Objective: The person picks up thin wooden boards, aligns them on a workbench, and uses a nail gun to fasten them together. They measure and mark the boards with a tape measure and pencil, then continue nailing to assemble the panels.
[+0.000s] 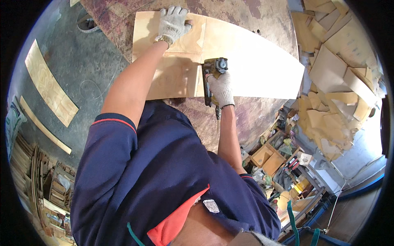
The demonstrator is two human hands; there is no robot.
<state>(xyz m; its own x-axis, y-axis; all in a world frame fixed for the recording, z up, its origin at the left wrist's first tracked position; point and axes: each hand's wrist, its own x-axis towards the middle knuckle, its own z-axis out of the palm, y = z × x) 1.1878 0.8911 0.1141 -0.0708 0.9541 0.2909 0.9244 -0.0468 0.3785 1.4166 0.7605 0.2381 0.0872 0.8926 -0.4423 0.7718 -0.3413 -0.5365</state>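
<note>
A pale curved plywood panel [254, 61] lies flat on the worn reddish-brown tabletop [197, 119], with a seam running across its left part. My left hand [173, 23], in a knitted white glove, rests at the panel's far left edge, fingers stretched forward. Beside its thumb is a small brown piece [188, 22] whose kind I cannot make out. My right hand [221, 88], also gloved, grips a yellow-and-black air nail gun [215, 65]. The gun's nose end stands over the panel near the seam; whether it touches the wood is hidden. A hose hangs from the gun's near end.
Plywood offcuts [332, 98] are heaped at the right. Below them sits a cluttered area with a wooden box [266, 159] and tools. Two curved plywood strips, one wide [51, 84] and one narrow [45, 125], lie on the grey floor [92, 69] at the left.
</note>
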